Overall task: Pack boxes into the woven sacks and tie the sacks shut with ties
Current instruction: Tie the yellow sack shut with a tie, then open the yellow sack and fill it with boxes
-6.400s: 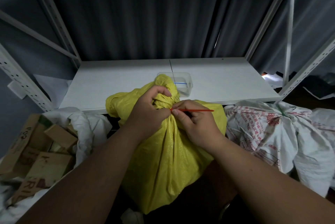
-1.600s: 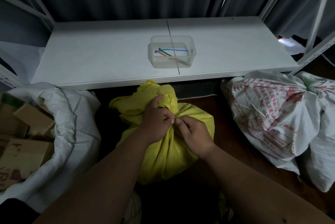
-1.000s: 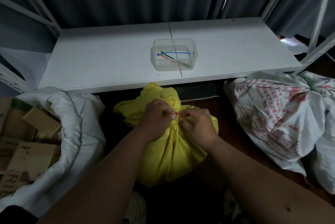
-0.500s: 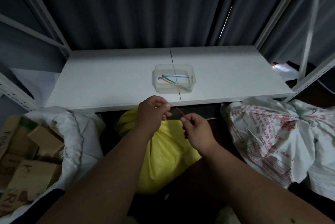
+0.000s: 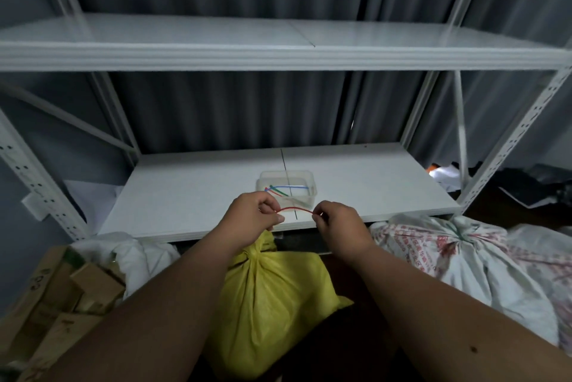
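Observation:
A red tie (image 5: pixel 294 209) stretches in a shallow arc between my two hands, above the front edge of the lower shelf. My left hand (image 5: pixel 253 214) pinches its left end and my right hand (image 5: pixel 335 220) pinches its right end. Below my forearms stands the yellow woven sack (image 5: pixel 272 298), its neck bunched together. A clear plastic tub (image 5: pixel 287 188) on the lower shelf (image 5: pixel 192 196) holds more ties in blue, green and red. At the left, an open white sack (image 5: pixel 130 257) holds cardboard boxes (image 5: pixel 62 304).
A white printed sack (image 5: pixel 458 261) with red lettering lies at the right, its neck bunched. A white metal rack with an upper shelf (image 5: pixel 278 50) and perforated posts (image 5: pixel 507 146) stands ahead. Dark curtains hang behind it.
My hands have left the yellow sack's neck and risen with the red tie pulled out between them. The camera has tilted up, bringing the upper shelf into view.

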